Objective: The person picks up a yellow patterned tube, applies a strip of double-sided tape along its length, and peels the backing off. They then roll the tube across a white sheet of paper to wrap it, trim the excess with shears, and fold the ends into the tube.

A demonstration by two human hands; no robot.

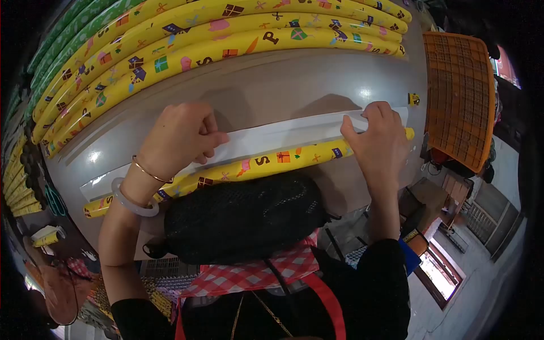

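A yellow printed wrapping-paper roll (309, 156) lies across the near part of the table. Just behind it stretches a long white, glossy strip (272, 131), perhaps a clear plastic sleeve. My left hand (184, 133) is over the strip's left half, its fingers curled in and the thumb pointing right; whatever they may hold is hidden. Over the right end of the roll and strip is my right hand (381, 133), with thumb and bent forefinger apart and nothing visible between them. A black mesh-like bundle (243, 218) sits in front of the roll, close to my body.
More yellow rolls (226, 54) lie side by side at the table's back, with green rolls (71, 56) at the far left. An orange plastic crate (459, 99) stands off the right edge. Teal-handled scissors (55, 201) hang or lie at the left edge.
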